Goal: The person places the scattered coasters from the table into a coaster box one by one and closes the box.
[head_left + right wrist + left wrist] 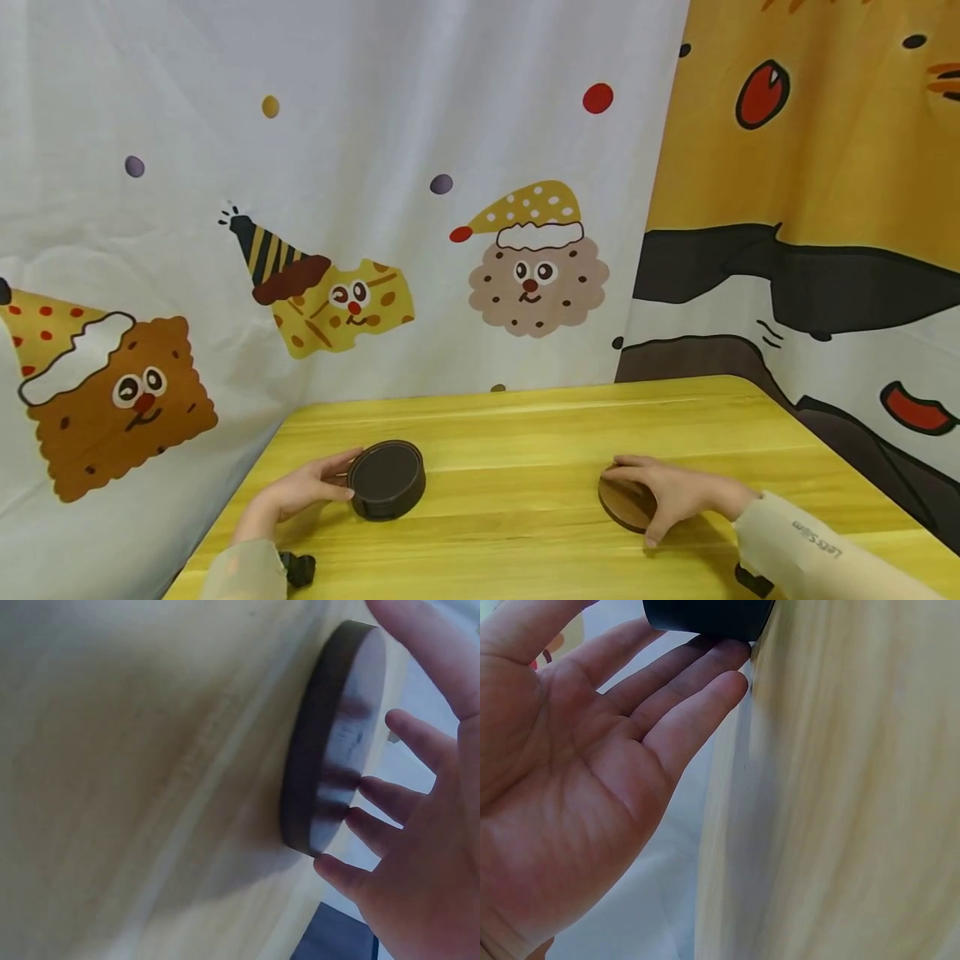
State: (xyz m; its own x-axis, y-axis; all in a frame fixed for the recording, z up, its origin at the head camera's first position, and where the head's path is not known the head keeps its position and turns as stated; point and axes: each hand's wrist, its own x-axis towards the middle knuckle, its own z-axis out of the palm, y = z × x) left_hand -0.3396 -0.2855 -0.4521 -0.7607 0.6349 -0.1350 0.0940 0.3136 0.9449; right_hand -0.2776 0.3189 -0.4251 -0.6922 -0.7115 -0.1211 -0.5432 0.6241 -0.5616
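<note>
Resting on the yellow table, both hands sit well apart — one near each side. The left hand lies beside a dark round holder, its thumb and fingertips touching the holder's left wall; the left wrist view shows the palm open and the fingers straight, their tips just at the holder. The holder stands upright on the left part of the table, a flat dark disc filling its top. The right hand lies flat over a brown wooden coaster on the right part of the table, fingers spread and relaxed — in the right wrist view the fingertips rest on the coaster, which lies flat on the wood. A cartoon-printed curtain hangs behind the table.
</note>
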